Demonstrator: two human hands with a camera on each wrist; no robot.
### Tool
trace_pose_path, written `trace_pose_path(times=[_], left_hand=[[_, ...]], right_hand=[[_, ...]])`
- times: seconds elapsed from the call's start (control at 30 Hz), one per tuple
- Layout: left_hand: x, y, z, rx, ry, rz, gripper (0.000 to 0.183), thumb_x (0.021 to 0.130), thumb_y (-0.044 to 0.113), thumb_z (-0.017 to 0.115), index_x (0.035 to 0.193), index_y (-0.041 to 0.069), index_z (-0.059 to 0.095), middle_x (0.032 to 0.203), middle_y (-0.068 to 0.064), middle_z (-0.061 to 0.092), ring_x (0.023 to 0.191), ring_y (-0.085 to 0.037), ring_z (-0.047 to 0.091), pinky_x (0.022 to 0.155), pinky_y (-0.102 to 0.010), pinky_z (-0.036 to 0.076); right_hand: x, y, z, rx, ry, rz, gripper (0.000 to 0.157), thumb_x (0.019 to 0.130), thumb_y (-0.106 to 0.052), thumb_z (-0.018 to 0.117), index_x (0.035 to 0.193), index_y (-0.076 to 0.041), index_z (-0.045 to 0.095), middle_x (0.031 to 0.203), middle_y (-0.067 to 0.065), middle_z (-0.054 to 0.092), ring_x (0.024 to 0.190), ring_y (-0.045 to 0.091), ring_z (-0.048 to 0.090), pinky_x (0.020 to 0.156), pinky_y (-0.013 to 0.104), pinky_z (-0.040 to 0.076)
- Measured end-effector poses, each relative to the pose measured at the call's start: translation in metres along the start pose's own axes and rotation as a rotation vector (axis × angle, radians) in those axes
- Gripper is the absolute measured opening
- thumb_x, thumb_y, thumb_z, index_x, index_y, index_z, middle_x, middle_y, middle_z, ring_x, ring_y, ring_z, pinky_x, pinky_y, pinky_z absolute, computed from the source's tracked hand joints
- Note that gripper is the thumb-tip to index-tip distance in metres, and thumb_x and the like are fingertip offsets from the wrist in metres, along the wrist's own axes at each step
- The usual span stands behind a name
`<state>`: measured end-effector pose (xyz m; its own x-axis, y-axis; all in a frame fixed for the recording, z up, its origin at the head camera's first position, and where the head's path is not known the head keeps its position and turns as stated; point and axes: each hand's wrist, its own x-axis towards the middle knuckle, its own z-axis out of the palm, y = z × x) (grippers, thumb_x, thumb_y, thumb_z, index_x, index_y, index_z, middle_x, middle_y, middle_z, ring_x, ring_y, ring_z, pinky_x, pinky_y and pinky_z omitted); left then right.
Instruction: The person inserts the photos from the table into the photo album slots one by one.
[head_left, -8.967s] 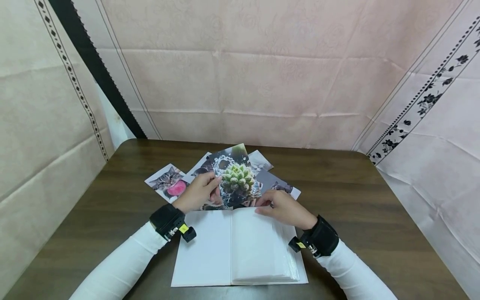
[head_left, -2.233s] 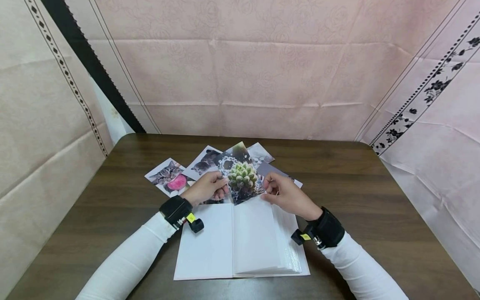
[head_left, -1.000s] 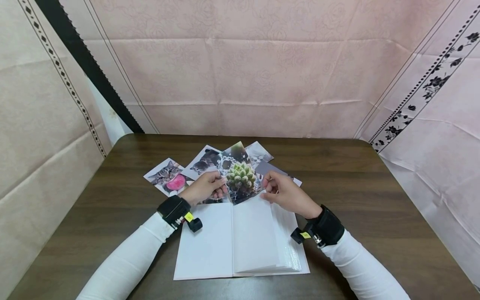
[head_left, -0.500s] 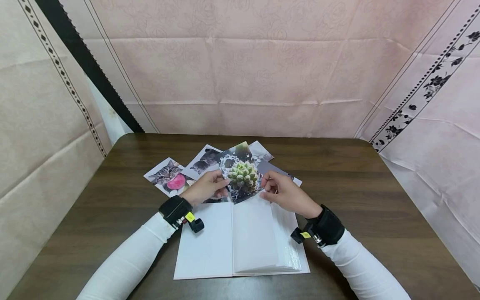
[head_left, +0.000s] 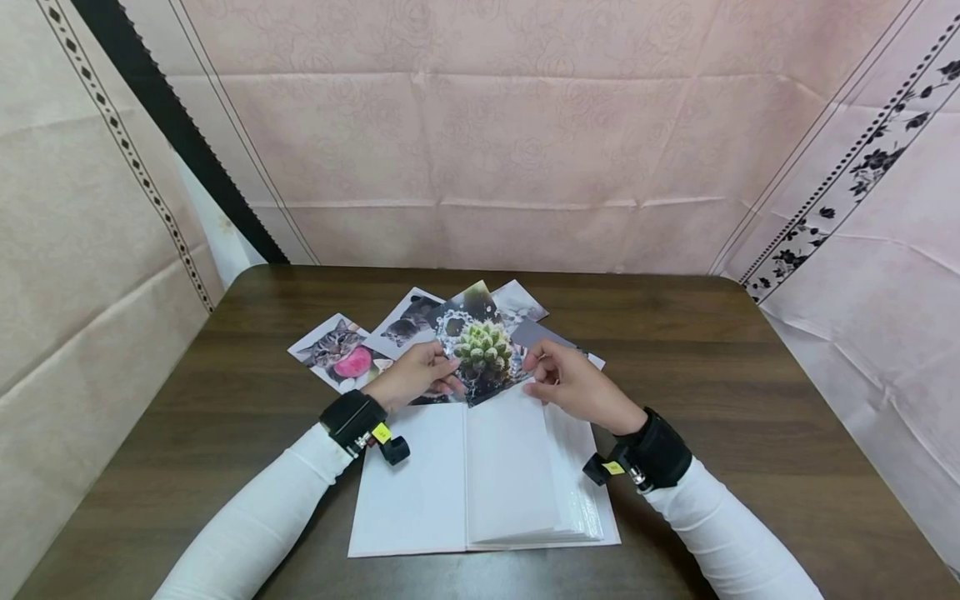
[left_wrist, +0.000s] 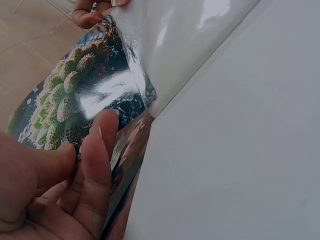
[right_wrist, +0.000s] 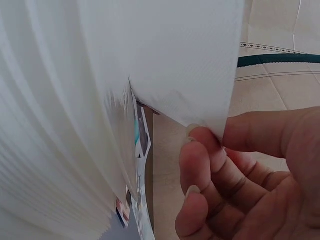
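My left hand (head_left: 416, 373) pinches a photo of a green cactus (head_left: 483, 346) by its left edge, at the top of an open white photo album (head_left: 412, 492). My right hand (head_left: 573, 385) grips the top outer corner of a raised album page (head_left: 510, 475) between thumb and fingers. Through the left wrist view, the clear plastic sleeve (left_wrist: 172, 45) of that page covers the photo's lower edge and one corner, and the rest of the cactus photo (left_wrist: 75, 95) sticks out. In the right wrist view the page's white back (right_wrist: 175, 55) hangs from the pinched corner.
Behind the album, several photos lie overlapped: a cat with a pink object (head_left: 337, 354), a dark animal picture (head_left: 408, 323), a pale one (head_left: 517, 304) and a grey one (head_left: 536, 335). The brown wooden table (head_left: 675, 350) ends at a hanging pale cloth (head_left: 525, 167).
Since the earliest frame, the cactus photo has come down to the page's top edge and my right hand has lifted the page corner. Over the last second the photo shifts only slightly.
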<state>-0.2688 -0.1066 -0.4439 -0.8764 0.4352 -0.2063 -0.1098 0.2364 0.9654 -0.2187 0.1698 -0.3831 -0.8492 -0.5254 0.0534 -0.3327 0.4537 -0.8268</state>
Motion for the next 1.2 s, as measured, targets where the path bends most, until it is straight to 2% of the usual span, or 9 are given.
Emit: trace_pose_path(times=[0.17, 0.5, 0.77, 1.03, 1.2], left_hand=[[0.0004, -0.0003, -0.0001, -0.007, 0.0, -0.007, 0.022, 0.1, 0.021, 0.047, 0.093, 0.002, 0.04, 0.09, -0.013, 0.072, 0.084, -0.021, 0.067, 0.079, -0.03, 0.053], [0.0024, -0.0025, 0.0013, -0.009, -0.007, 0.027, 0.022, 0.1, 0.019, 0.048, 0.09, 0.002, 0.037, 0.087, -0.014, 0.072, 0.08, -0.022, 0.067, 0.074, -0.031, 0.054], [0.0013, -0.0002, 0.0016, 0.008, 0.006, 0.02, 0.021, 0.1, 0.019, 0.049, 0.092, 0.002, 0.039, 0.085, -0.013, 0.071, 0.08, -0.022, 0.068, 0.074, -0.031, 0.054], [0.0007, -0.0009, -0.0005, 0.018, 0.014, 0.011, 0.023, 0.1, 0.021, 0.048, 0.092, 0.002, 0.038, 0.088, -0.014, 0.072, 0.082, -0.024, 0.068, 0.077, -0.033, 0.054], [0.0008, -0.0003, 0.0004, 0.027, 0.005, 0.021, 0.023, 0.1, 0.021, 0.049, 0.092, 0.003, 0.038, 0.087, -0.013, 0.072, 0.081, -0.023, 0.067, 0.077, -0.033, 0.054]], right_hand=[[-0.0003, -0.0005, -0.0012, 0.002, 0.003, 0.008, 0.023, 0.09, -0.005, 0.063, 0.108, -0.002, 0.049, 0.075, 0.008, 0.057, 0.071, 0.037, 0.056, 0.062, 0.03, 0.046], [0.0003, 0.0003, -0.0005, 0.005, 0.009, 0.003, 0.022, 0.089, -0.006, 0.063, 0.107, -0.002, 0.05, 0.077, 0.008, 0.059, 0.07, 0.033, 0.057, 0.062, 0.031, 0.048], [0.0005, 0.0013, 0.0002, -0.009, 0.005, -0.008, 0.021, 0.09, -0.007, 0.063, 0.106, -0.003, 0.05, 0.076, 0.007, 0.058, 0.07, 0.034, 0.056, 0.061, 0.03, 0.045], [-0.0001, 0.0008, 0.0002, -0.003, 0.007, -0.016, 0.02, 0.091, -0.008, 0.062, 0.107, -0.003, 0.051, 0.078, 0.007, 0.059, 0.07, 0.024, 0.056, 0.063, 0.031, 0.047], [0.0001, 0.0019, 0.0009, -0.01, 0.013, -0.022, 0.02, 0.09, -0.007, 0.063, 0.106, -0.003, 0.051, 0.077, 0.007, 0.058, 0.069, 0.025, 0.055, 0.062, 0.03, 0.046]])
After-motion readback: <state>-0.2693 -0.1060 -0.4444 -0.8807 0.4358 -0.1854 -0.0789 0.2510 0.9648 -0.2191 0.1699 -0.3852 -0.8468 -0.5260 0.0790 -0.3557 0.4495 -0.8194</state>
